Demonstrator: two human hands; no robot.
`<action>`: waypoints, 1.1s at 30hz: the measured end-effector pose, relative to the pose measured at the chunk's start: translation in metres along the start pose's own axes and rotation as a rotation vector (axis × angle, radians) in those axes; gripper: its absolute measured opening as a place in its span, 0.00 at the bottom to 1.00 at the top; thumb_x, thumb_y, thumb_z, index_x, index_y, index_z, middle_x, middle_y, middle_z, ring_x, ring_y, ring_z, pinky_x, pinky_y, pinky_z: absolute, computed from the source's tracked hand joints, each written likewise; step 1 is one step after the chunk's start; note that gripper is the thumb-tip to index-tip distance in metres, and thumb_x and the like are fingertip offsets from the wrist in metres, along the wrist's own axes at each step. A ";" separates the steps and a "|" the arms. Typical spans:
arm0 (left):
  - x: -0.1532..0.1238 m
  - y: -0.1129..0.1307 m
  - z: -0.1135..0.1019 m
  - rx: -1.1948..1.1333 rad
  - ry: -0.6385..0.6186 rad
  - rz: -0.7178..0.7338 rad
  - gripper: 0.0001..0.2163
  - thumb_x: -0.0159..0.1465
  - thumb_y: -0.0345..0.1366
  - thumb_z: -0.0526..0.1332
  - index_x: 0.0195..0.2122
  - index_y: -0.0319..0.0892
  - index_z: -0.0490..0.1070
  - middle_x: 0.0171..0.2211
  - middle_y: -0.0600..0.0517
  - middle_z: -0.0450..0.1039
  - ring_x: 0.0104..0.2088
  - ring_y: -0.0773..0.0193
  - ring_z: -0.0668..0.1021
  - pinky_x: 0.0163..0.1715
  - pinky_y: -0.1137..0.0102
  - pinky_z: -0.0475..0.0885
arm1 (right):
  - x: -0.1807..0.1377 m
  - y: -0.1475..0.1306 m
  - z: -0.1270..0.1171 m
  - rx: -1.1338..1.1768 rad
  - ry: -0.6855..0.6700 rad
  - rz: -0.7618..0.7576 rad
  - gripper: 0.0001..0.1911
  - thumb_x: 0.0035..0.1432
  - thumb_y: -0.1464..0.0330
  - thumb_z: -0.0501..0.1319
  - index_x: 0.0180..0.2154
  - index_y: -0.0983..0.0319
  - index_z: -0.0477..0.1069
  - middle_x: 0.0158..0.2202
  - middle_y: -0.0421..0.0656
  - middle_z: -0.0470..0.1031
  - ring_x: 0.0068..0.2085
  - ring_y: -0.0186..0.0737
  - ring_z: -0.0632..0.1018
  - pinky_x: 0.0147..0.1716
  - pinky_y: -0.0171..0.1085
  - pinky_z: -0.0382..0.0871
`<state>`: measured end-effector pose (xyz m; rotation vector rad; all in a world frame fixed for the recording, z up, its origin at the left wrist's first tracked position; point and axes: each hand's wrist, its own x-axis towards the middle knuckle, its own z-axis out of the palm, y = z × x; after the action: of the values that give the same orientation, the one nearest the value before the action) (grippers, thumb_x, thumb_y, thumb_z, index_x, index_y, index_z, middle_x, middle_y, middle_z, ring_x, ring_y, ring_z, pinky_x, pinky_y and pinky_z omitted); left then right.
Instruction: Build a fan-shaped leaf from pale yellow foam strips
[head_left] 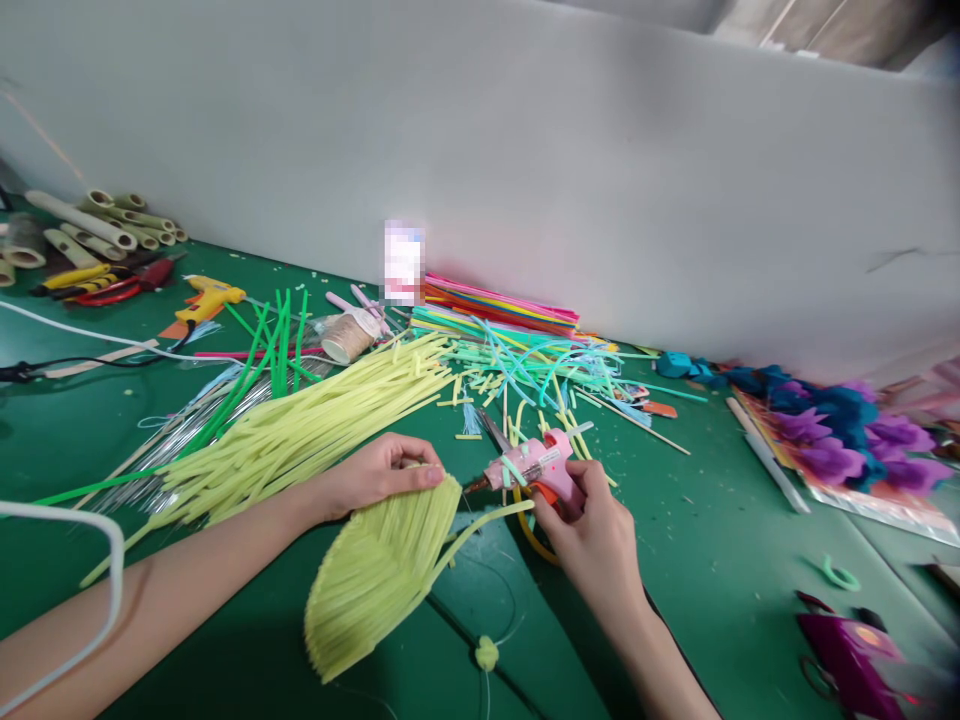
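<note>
My left hand (379, 475) is closed in a pinch on the top edge of a pale yellow fan-shaped piece (379, 575) made of pipe cleaners glued side by side, lying on the green table (697, 530). My right hand (589, 525) grips a pink glue gun (532, 465), whose nozzle points left at the fan's upper right edge. One loose yellow stem (491, 518) sticks out from the fan toward the gun.
A big pile of yellow pipe cleaners (315, 425) lies behind the fan, with green stems (274, 345), a twine spool (346, 337), mixed coloured stems (510, 330) and a yellow glue gun (210, 297). Bamboo tubes (90, 225) far left; purple and blue fluffy pieces (840, 430) right; grey wall behind.
</note>
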<state>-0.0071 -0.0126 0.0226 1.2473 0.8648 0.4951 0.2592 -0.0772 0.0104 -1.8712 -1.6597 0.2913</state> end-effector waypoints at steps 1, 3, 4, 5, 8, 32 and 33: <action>0.000 0.000 0.000 0.004 0.003 0.006 0.14 0.57 0.47 0.67 0.32 0.40 0.74 0.26 0.55 0.73 0.26 0.68 0.72 0.25 0.77 0.63 | 0.000 0.000 0.000 -0.001 0.004 -0.004 0.14 0.53 0.59 0.60 0.39 0.57 0.60 0.28 0.38 0.74 0.24 0.38 0.72 0.25 0.33 0.64; 0.001 -0.001 0.000 0.007 0.004 0.010 0.14 0.57 0.47 0.67 0.32 0.40 0.74 0.26 0.55 0.73 0.26 0.68 0.72 0.25 0.76 0.63 | 0.000 0.000 -0.001 -0.003 0.007 -0.014 0.14 0.53 0.59 0.60 0.38 0.57 0.60 0.26 0.37 0.72 0.23 0.37 0.70 0.24 0.33 0.63; 0.001 0.000 0.000 0.006 0.002 0.010 0.14 0.57 0.47 0.67 0.32 0.40 0.74 0.26 0.55 0.73 0.26 0.68 0.72 0.25 0.76 0.63 | 0.000 0.000 -0.001 -0.004 0.007 -0.018 0.14 0.53 0.59 0.60 0.38 0.57 0.60 0.25 0.36 0.71 0.22 0.37 0.69 0.24 0.33 0.63; 0.001 0.000 0.000 0.002 -0.002 0.008 0.14 0.57 0.47 0.67 0.31 0.40 0.74 0.26 0.55 0.72 0.26 0.68 0.72 0.25 0.76 0.63 | 0.000 0.000 -0.002 -0.005 0.007 -0.022 0.13 0.53 0.59 0.60 0.38 0.57 0.60 0.24 0.35 0.70 0.22 0.36 0.68 0.23 0.32 0.62; 0.000 0.002 0.001 -0.019 -0.014 0.002 0.13 0.57 0.46 0.67 0.31 0.40 0.74 0.25 0.56 0.72 0.25 0.69 0.71 0.25 0.77 0.62 | 0.000 0.001 -0.002 -0.021 0.007 -0.027 0.13 0.54 0.60 0.60 0.38 0.57 0.61 0.24 0.35 0.69 0.22 0.36 0.67 0.23 0.32 0.61; -0.001 0.003 0.001 -0.039 -0.018 -0.006 0.13 0.57 0.46 0.67 0.31 0.40 0.74 0.25 0.56 0.71 0.25 0.69 0.71 0.24 0.77 0.62 | -0.001 0.000 -0.002 -0.012 0.002 -0.048 0.12 0.54 0.60 0.60 0.38 0.57 0.61 0.26 0.37 0.70 0.22 0.36 0.68 0.24 0.32 0.61; -0.001 0.003 0.001 -0.039 -0.019 -0.008 0.13 0.57 0.46 0.67 0.31 0.40 0.74 0.25 0.56 0.71 0.25 0.69 0.71 0.24 0.77 0.62 | -0.001 0.001 -0.002 -0.015 0.003 -0.049 0.12 0.54 0.60 0.60 0.37 0.57 0.61 0.25 0.36 0.70 0.22 0.36 0.68 0.24 0.32 0.61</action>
<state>-0.0068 -0.0131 0.0255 1.2106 0.8405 0.4908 0.2610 -0.0784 0.0119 -1.8382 -1.7082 0.2561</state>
